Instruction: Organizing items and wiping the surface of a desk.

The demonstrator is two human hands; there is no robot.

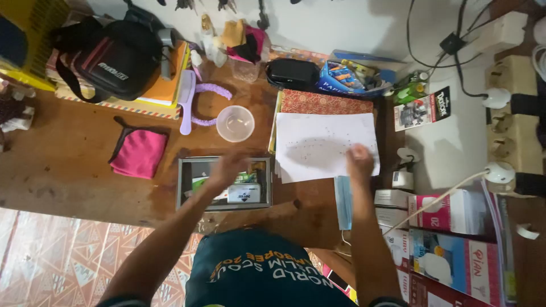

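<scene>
Left hand [227, 169] over tin [185, 196] (open); right hand [360, 161] on paper [318, 136].

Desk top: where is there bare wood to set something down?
Bare wood lies on the desk left of the pink pouch, and a smaller patch between the metal tin and the face mask. The back edge is crowded: black bag, plastic cup, papers.

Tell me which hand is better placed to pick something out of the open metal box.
Probably the left hand: it hovers over the open metal box, while the right hand rests on the white paper sheets.
</scene>
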